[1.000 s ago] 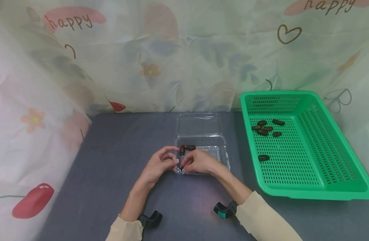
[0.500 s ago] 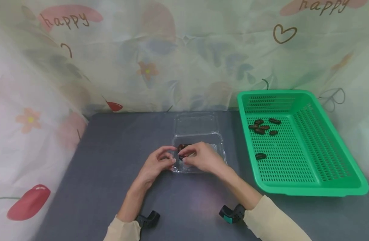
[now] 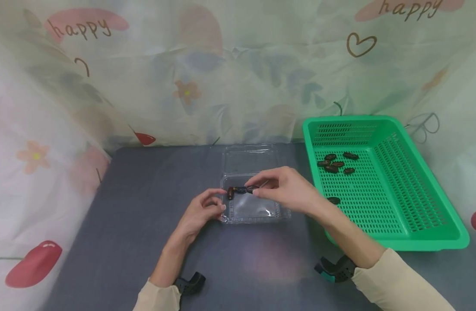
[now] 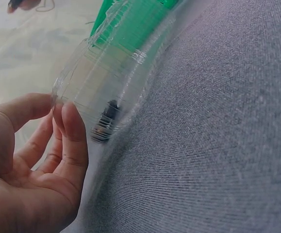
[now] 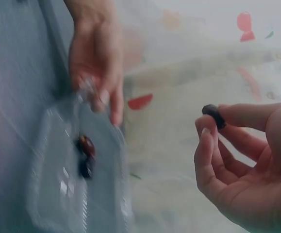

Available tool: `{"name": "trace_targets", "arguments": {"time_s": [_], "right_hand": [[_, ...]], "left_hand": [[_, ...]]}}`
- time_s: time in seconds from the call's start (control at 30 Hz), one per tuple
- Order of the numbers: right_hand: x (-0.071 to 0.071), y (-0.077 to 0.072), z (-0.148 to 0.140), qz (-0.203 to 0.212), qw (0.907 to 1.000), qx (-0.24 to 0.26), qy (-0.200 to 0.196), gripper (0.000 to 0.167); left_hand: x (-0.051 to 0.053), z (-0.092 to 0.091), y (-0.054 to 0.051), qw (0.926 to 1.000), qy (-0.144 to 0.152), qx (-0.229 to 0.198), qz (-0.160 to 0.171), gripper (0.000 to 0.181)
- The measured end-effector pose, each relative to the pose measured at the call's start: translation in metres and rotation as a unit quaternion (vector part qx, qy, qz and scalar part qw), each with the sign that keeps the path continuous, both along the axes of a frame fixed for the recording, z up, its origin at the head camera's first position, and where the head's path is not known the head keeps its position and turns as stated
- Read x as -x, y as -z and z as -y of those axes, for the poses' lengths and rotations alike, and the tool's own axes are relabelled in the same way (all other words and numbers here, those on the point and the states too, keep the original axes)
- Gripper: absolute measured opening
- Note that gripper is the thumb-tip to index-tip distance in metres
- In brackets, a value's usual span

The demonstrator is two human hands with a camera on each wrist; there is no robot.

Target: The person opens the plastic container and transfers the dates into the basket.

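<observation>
A clear plastic clamshell box (image 3: 255, 211) lies on the table with its lid laid back behind it. My left hand (image 3: 199, 214) pinches the box's left rim, with the thumb inside or at the edge; the left wrist view shows its fingertips (image 4: 71, 116) against the clear wall. Two dark dates sit in the box's back left: a brown date (image 3: 230, 193) and a darker date (image 3: 239, 189) beside it. My right hand (image 3: 290, 188) pinches another date (image 5: 214, 116) between thumb and fingers, above the box in the head view.
A green plastic basket (image 3: 449, 211) stands to the right, with several dates (image 3: 331, 169) in its left part. The grey table (image 3: 144, 181) meets a patterned curtain (image 3: 207, 116) at the back and left.
My right hand has come up from the box's front left corner and moved to the right, holding a date. The left hand stays at the box's left edge.
</observation>
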State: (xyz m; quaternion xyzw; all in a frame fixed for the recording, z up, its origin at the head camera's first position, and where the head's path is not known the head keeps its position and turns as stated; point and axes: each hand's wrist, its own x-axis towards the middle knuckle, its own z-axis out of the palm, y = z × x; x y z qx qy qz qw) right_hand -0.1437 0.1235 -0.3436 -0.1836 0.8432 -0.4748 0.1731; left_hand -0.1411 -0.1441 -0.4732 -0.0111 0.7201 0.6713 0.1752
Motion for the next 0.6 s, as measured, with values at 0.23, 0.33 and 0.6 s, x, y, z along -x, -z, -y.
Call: {"name": "trace_targets", "arguments": {"time_s": [0.23, 0.33, 0.6], "right_hand": [[0.017, -0.017, -0.039, 0.020, 0.9995, 0.024, 0.002, 0.023], [0.025, -0.023, -0.055, 0.028, 0.9988, 0.036, 0.018, 0.025], [0.049, -0.024, -0.098, 0.029, 0.9946, 0.047, 0.087, 0.030]], "left_hand": [[-0.001, 0.000, 0.000, 1.0000, -0.001, -0.005, 0.006, 0.043], [-0.001, 0.000, -0.001, 1.0000, -0.002, -0.005, 0.007, 0.043], [-0.001, 0.001, 0.000, 0.9999, 0.001, -0.007, 0.009, 0.042]]}}
